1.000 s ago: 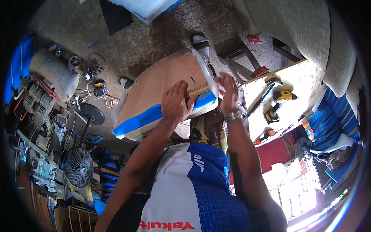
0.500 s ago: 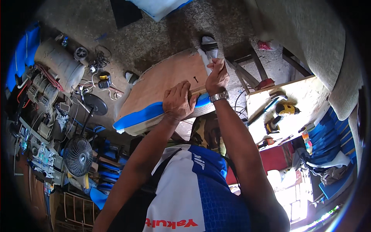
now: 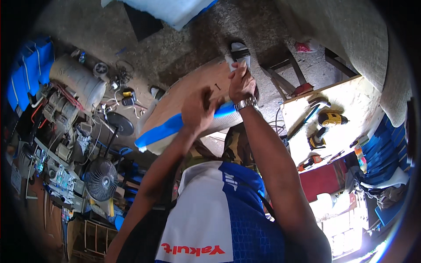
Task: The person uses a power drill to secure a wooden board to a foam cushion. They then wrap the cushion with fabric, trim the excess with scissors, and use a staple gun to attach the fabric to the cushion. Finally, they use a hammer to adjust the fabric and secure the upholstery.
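Note:
A brown wooden board [image 3: 188, 94] with a blue fabric strip [image 3: 171, 126] along its near edge lies tilted in front of me. My left hand [image 3: 198, 111] is curled over that blue edge near the middle. At the board's far corner my right hand [image 3: 241, 81], with a metal watch on the wrist, pinches a fold of white fabric [image 3: 232, 61]. A small dark nail or screw [image 3: 218, 87] lies on the board between my hands.
A workbench [image 3: 302, 109] at the right carries a yellow drill [image 3: 331, 118] and hand tools. A floor fan [image 3: 101, 177], a grey tank [image 3: 74, 81] and machine parts crowd the left. A wooden frame [image 3: 298, 76] stands beyond the board, and blue cushions [image 3: 386, 153] are stacked at far right.
My right hand has moved from the board's near blue edge up to the far corner and taken hold of the white fabric. The left hand has stayed on the blue edge.

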Demonstrator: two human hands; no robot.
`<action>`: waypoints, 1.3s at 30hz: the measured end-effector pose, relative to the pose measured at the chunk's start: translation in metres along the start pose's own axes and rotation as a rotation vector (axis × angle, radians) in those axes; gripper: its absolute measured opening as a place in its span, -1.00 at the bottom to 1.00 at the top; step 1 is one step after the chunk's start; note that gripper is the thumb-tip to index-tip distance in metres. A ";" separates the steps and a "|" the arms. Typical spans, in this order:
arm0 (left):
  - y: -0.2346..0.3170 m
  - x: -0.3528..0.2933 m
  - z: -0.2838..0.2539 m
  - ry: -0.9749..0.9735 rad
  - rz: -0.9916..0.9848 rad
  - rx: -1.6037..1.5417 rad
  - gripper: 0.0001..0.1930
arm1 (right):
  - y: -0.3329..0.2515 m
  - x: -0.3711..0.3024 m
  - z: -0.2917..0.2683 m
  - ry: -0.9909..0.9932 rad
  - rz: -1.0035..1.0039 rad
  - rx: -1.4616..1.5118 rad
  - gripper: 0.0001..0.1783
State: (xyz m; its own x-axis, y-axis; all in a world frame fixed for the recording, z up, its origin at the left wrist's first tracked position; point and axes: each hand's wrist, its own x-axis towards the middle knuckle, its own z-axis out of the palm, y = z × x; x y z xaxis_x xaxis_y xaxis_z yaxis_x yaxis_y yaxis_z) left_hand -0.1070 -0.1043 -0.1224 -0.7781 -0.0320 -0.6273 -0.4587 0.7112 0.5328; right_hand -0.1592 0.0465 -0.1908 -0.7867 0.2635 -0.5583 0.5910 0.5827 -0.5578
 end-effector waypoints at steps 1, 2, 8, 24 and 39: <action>0.006 0.009 -0.009 -0.061 -0.087 -0.086 -0.47 | 0.000 -0.006 -0.002 -0.017 0.042 0.001 -0.23; 0.008 0.011 -0.015 -0.121 -0.174 -0.175 -0.45 | 0.000 -0.011 -0.005 -0.033 0.083 0.000 -0.23; 0.002 0.002 0.003 0.154 0.210 0.078 -0.34 | -0.008 -0.002 -0.012 -0.057 0.149 -0.041 -0.24; 0.008 0.005 0.006 0.273 -0.100 -0.075 -0.81 | -0.020 0.002 -0.011 -0.114 0.149 -0.057 -0.40; 0.005 0.022 0.011 0.565 -0.112 -0.223 -0.77 | -0.015 -0.001 -0.010 -0.070 0.042 -0.063 -0.24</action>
State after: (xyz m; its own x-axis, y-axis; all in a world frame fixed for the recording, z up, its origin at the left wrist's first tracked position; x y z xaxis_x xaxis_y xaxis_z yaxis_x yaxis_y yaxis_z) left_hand -0.1218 -0.0935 -0.1395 -0.7989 -0.5083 -0.3215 -0.5822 0.5197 0.6253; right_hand -0.1690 0.0454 -0.1756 -0.7459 0.2355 -0.6231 0.6090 0.6201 -0.4946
